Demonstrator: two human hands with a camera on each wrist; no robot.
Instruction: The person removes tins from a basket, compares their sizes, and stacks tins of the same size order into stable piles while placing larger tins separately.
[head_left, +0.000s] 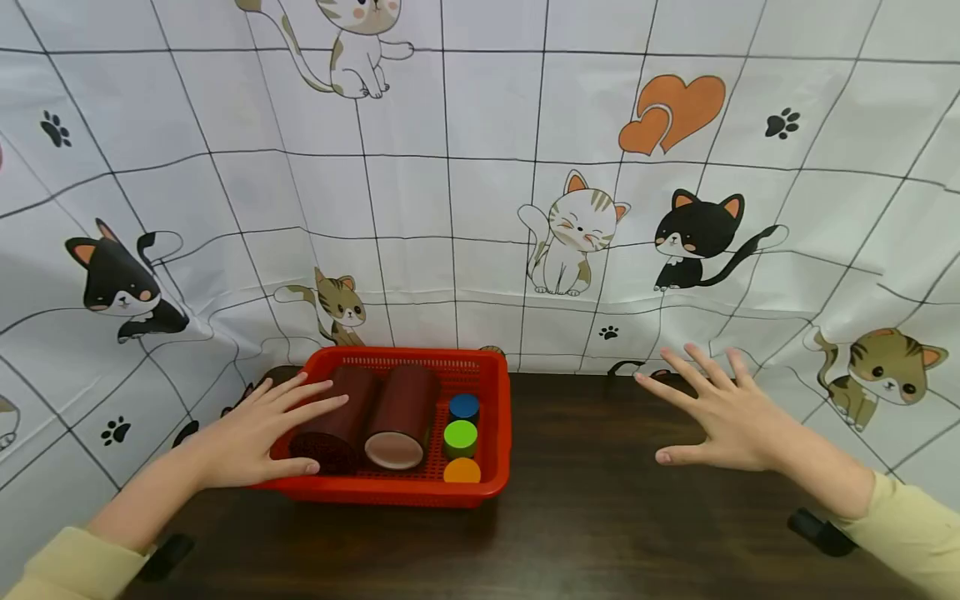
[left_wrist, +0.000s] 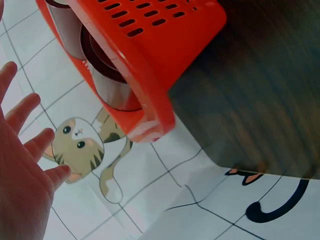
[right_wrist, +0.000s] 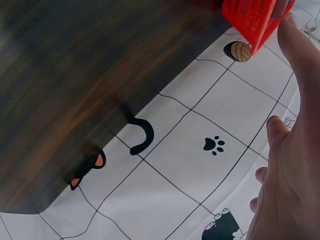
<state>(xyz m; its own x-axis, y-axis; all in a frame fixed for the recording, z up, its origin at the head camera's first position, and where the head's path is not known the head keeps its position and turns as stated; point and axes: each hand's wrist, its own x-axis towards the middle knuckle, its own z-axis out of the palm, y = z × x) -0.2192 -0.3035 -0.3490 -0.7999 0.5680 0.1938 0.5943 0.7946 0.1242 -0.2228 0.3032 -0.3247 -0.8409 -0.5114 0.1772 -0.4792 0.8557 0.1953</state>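
Note:
My left hand has its fingers spread over the left side of a red plastic basket, holding nothing. Inside the basket lie two dark brown cylinders: the left cylinder has a dark, rough-looking end, the other cylinder a pale pinkish end. Along the basket's right side sit a blue round piece, a green round piece and an orange round piece. Far to the right of the basket, my right hand hovers over the table, fingers apart and grasping nothing.
The dark wooden table extends under the basket and to its right. A white sheet with a black grid and printed cats hangs behind the table and along both sides. Dark straps cross near both wrists.

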